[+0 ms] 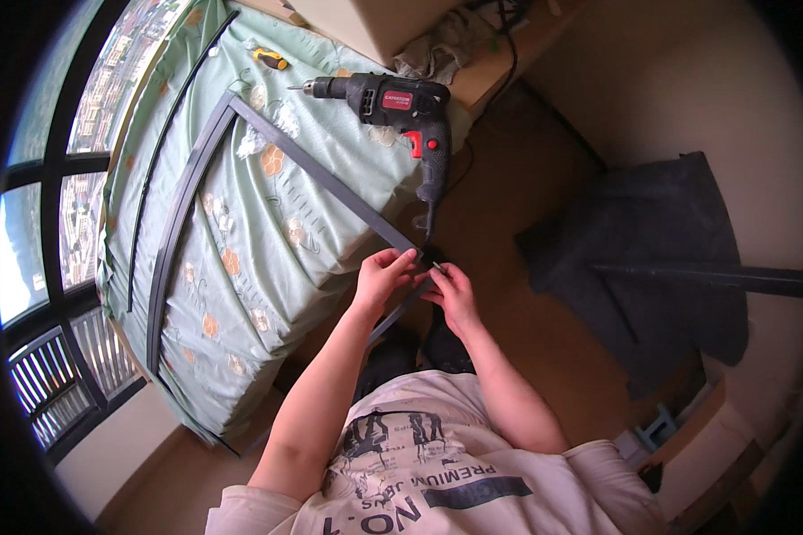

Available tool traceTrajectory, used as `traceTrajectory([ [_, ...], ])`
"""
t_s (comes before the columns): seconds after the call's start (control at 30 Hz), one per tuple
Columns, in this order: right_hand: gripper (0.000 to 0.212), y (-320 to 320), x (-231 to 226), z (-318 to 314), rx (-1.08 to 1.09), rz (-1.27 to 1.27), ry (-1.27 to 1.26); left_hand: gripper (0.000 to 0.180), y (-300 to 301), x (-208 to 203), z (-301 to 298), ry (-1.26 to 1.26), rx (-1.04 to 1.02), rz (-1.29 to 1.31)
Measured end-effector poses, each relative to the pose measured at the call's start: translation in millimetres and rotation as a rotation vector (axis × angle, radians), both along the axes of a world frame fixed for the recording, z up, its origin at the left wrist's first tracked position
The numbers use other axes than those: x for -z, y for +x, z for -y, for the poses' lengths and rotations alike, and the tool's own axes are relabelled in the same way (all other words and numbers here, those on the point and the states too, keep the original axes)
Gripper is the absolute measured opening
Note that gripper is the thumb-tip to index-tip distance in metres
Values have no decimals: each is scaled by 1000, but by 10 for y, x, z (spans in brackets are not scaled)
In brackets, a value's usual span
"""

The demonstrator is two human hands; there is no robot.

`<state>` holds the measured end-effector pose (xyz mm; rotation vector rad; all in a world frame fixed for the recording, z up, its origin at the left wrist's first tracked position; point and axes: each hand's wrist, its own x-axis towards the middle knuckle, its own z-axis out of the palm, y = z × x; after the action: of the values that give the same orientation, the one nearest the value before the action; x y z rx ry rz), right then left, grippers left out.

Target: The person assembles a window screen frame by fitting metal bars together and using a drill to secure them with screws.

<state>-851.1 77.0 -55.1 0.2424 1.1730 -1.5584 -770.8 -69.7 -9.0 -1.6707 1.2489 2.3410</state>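
Note:
A grey metal frame (pixel 323 177) lies partly on the cloth-covered table, and its near corner sticks out past the edge toward me. My left hand (pixel 384 280) pinches the frame close to that corner. Right beside it, my right hand (pixel 455 294) has its fingers closed at the same corner, around a small dark piece too small to name. Another bar of the frame runs down from the corner behind my left wrist. Beyond my hands a black and red power drill (pixel 397 100) rests on its side, its bit pointing left.
A green patterned cloth (pixel 303 259) covers the table. On it lie a yellow and black screwdriver (pixel 270 59) and a long thin black strip (pixel 156 165). A crumpled rag (pixel 446 45) sits at the back. Dark sheeting (pixel 642 259) is at right, windows (pixel 94 116) at left.

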Motion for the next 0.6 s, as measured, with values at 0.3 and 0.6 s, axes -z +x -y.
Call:
traceTrajectory([
  [0.3, 19, 355, -62, -78, -94, 351, -163, 24, 2455, -403, -167, -527, -122, 289],
  [0.6, 27, 2455, -179, 188, -594, 371, -155, 20, 6870, -669, -1880, -603, -865, 938],
])
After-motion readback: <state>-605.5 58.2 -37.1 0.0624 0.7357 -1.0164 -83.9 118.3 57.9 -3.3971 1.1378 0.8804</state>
